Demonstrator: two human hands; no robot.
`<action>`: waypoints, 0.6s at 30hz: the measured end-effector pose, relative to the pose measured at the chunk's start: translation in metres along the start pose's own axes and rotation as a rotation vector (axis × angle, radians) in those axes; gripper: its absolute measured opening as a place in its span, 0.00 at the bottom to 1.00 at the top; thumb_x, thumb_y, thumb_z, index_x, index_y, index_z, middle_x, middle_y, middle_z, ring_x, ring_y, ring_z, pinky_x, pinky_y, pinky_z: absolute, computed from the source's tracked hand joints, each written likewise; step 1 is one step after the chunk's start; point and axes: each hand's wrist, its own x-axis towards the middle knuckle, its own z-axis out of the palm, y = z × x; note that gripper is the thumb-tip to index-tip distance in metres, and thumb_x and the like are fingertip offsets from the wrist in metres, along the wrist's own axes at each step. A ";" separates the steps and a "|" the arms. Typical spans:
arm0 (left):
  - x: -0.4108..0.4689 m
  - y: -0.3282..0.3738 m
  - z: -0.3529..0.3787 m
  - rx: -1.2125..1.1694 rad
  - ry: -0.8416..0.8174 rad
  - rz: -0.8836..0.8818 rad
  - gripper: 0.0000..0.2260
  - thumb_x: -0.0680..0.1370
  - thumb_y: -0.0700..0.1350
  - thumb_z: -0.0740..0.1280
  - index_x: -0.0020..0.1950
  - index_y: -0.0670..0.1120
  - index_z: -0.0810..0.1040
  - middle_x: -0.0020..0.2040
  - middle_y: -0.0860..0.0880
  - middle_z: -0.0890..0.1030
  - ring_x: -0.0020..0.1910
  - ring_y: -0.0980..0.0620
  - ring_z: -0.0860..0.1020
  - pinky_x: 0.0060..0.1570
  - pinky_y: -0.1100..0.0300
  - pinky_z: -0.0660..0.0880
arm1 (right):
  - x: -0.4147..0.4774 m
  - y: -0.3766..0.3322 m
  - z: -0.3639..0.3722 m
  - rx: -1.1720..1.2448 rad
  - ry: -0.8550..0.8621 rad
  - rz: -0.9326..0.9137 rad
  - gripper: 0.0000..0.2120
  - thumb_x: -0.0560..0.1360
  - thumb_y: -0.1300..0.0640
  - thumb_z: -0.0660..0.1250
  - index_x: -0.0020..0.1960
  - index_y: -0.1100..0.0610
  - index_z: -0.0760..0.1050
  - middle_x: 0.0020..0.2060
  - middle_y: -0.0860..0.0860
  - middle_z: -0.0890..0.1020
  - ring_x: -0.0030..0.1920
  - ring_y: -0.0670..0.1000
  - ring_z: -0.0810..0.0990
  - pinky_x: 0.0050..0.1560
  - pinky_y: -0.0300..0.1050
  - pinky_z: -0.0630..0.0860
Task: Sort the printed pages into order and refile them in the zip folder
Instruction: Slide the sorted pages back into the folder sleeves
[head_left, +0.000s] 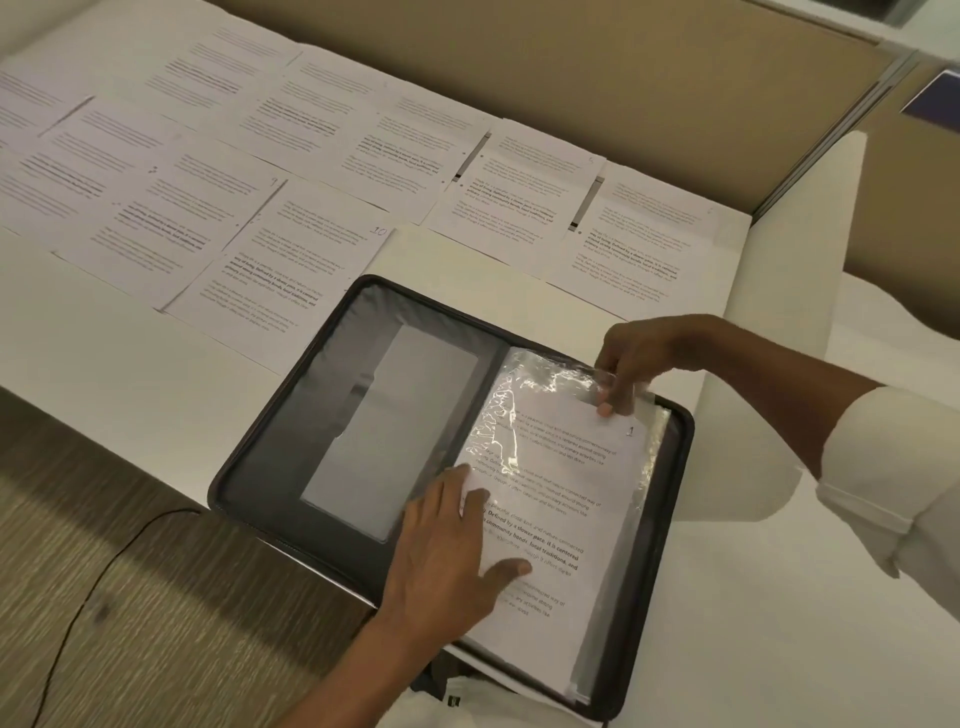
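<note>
Glossy plastic sleeve (540, 395), matt paper pages (291, 135)

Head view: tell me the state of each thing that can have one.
zip folder: unzipped, lying open on table.
page marked 1: face up, partly under clear sleeve.
clear sleeve: crinkled, top edge lifted.
left hand: flat on page marked 1.
right hand: pinches clear sleeve's top edge.
loose pages: spread face up on table.

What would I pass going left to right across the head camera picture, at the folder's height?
Thin black cable → grey pocket inside the open black zip folder → white printed page numbered 1 in a clear plastic sleeve → white shirt cuff.
</note>
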 end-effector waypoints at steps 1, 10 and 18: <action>-0.002 0.010 -0.006 -0.012 -0.044 -0.039 0.43 0.72 0.80 0.57 0.79 0.55 0.63 0.83 0.52 0.55 0.81 0.49 0.58 0.80 0.49 0.55 | -0.006 -0.001 -0.005 0.038 0.015 -0.039 0.09 0.70 0.53 0.82 0.42 0.56 0.85 0.39 0.51 0.88 0.42 0.45 0.84 0.48 0.44 0.76; -0.013 0.087 -0.095 -0.163 0.052 -0.238 0.49 0.60 0.89 0.45 0.70 0.60 0.62 0.70 0.59 0.68 0.65 0.56 0.70 0.69 0.54 0.73 | -0.017 -0.040 -0.021 0.574 0.176 -0.259 0.07 0.74 0.55 0.79 0.45 0.58 0.84 0.40 0.54 0.84 0.42 0.50 0.82 0.46 0.48 0.81; -0.002 0.068 -0.150 0.248 0.056 -0.295 0.10 0.86 0.57 0.59 0.53 0.55 0.78 0.41 0.57 0.77 0.34 0.60 0.72 0.32 0.66 0.66 | -0.016 -0.074 -0.024 0.931 0.323 -0.397 0.17 0.77 0.50 0.76 0.58 0.62 0.84 0.52 0.60 0.87 0.51 0.56 0.87 0.53 0.54 0.85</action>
